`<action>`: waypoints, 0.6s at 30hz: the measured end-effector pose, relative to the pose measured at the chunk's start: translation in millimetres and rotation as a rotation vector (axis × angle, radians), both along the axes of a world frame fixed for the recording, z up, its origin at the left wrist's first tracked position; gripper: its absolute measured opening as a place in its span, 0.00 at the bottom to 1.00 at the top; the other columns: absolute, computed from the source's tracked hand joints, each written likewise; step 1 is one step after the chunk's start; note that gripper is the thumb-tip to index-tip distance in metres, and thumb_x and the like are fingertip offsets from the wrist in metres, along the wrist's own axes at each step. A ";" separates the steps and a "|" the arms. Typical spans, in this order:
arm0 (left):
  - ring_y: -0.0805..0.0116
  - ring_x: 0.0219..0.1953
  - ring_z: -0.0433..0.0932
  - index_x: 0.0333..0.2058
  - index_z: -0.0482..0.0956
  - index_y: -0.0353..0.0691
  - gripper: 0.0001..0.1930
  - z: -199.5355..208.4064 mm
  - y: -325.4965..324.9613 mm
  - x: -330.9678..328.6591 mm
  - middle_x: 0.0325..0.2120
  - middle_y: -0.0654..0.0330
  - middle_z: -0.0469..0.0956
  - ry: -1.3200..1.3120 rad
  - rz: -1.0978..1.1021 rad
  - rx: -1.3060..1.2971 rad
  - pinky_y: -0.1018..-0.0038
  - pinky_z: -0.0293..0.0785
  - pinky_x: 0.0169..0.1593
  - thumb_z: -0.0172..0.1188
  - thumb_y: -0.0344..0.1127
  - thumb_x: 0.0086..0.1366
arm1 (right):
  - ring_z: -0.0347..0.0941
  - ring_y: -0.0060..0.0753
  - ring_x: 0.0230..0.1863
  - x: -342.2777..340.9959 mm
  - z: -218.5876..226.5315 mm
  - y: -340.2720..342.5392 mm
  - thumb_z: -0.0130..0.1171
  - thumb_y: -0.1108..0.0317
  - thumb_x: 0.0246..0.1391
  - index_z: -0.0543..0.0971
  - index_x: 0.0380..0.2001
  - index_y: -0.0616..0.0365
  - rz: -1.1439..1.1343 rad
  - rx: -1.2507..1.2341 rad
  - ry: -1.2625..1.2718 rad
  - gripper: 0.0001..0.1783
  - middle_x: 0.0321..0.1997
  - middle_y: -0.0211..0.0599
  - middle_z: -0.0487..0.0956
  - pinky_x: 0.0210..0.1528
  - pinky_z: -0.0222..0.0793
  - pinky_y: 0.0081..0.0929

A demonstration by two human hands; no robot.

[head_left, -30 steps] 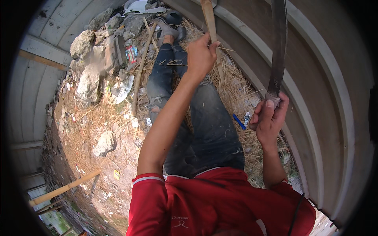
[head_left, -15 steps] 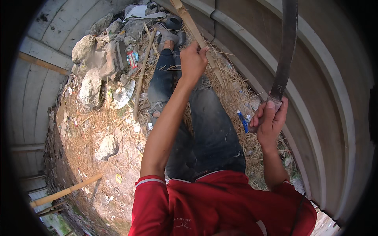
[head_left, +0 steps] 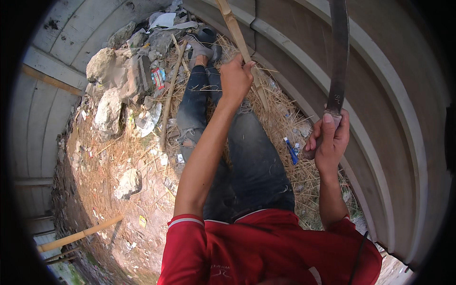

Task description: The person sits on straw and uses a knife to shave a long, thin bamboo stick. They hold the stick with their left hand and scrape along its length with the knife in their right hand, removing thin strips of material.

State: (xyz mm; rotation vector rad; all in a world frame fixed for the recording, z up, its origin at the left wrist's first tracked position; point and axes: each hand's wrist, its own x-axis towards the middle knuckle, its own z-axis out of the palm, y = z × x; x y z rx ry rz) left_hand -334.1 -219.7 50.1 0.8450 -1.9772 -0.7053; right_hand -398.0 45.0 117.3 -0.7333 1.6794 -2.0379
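My left hand (head_left: 236, 78) is closed around a split bamboo strip (head_left: 235, 27), which slants from the top edge down past my knee. The strip's lower end lies over loose straw. On the right, my right hand (head_left: 331, 141) grips the handle of a machete (head_left: 339, 54). Its long dark blade points up and away, held apart from the bamboo, and its tip is cut off by the top of the picture. My legs in worn dark jeans (head_left: 259, 156) stretch out between the two hands.
A corrugated metal wall (head_left: 380, 90) curves close along my right. At the left are large stones (head_left: 108, 111), a single stone (head_left: 128, 184), a bamboo pole (head_left: 80, 233) and a stick (head_left: 169, 102). Straw, shavings and litter cover the ground, with a blue wrapper (head_left: 291, 151) beside my right hand.
The bamboo strip has shifted slightly right with my left hand and stands a little steeper. My right hand and the machete have moved only slightly, with the blade tilting a touch left.
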 end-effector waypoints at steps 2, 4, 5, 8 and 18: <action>0.39 0.30 0.81 0.38 0.82 0.34 0.09 1.6 0.4 -5.5 0.25 0.41 0.81 0.000 -0.015 0.036 0.54 0.74 0.34 0.68 0.32 0.61 | 0.66 0.18 0.16 16.4 -8.0 -7.7 0.51 0.61 0.73 0.68 0.51 0.58 -0.085 -0.259 0.010 0.14 0.22 0.29 0.68 0.18 0.67 0.21; 0.47 0.27 0.83 0.39 0.83 0.33 0.09 -1.3 0.3 -12.0 0.24 0.44 0.82 -0.015 -0.013 -0.008 0.60 0.76 0.33 0.68 0.29 0.61 | 0.68 0.20 0.18 26.7 -55.1 -1.8 0.51 0.61 0.73 0.68 0.51 0.59 -0.090 -0.308 0.058 0.14 0.22 0.29 0.69 0.21 0.69 0.23; 0.50 0.25 0.84 0.39 0.84 0.32 0.09 -1.3 0.1 -16.3 0.23 0.45 0.82 -0.020 -0.013 -0.033 0.63 0.77 0.32 0.68 0.28 0.61 | 0.70 0.21 0.19 30.4 -101.6 8.3 0.51 0.61 0.72 0.68 0.51 0.59 -0.052 -0.228 0.095 0.14 0.22 0.30 0.69 0.22 0.70 0.24; 0.50 0.25 0.84 0.39 0.85 0.33 0.09 -0.3 3.7 -15.0 0.23 0.45 0.82 -0.046 0.048 -0.045 0.63 0.77 0.33 0.68 0.28 0.61 | 0.70 0.22 0.17 18.0 -148.1 31.7 0.55 0.59 0.70 0.69 0.48 0.60 0.181 0.622 0.438 0.15 0.21 0.30 0.71 0.19 0.68 0.25; 0.51 0.26 0.85 0.39 0.84 0.32 0.08 -4.2 -10.0 0.5 0.23 0.46 0.83 -0.027 -0.024 -0.044 0.63 0.77 0.33 0.67 0.28 0.62 | 0.65 0.18 0.16 9.7 2.9 -4.2 0.53 0.60 0.72 0.70 0.51 0.61 0.005 -0.023 -0.056 0.15 0.20 0.27 0.68 0.17 0.66 0.22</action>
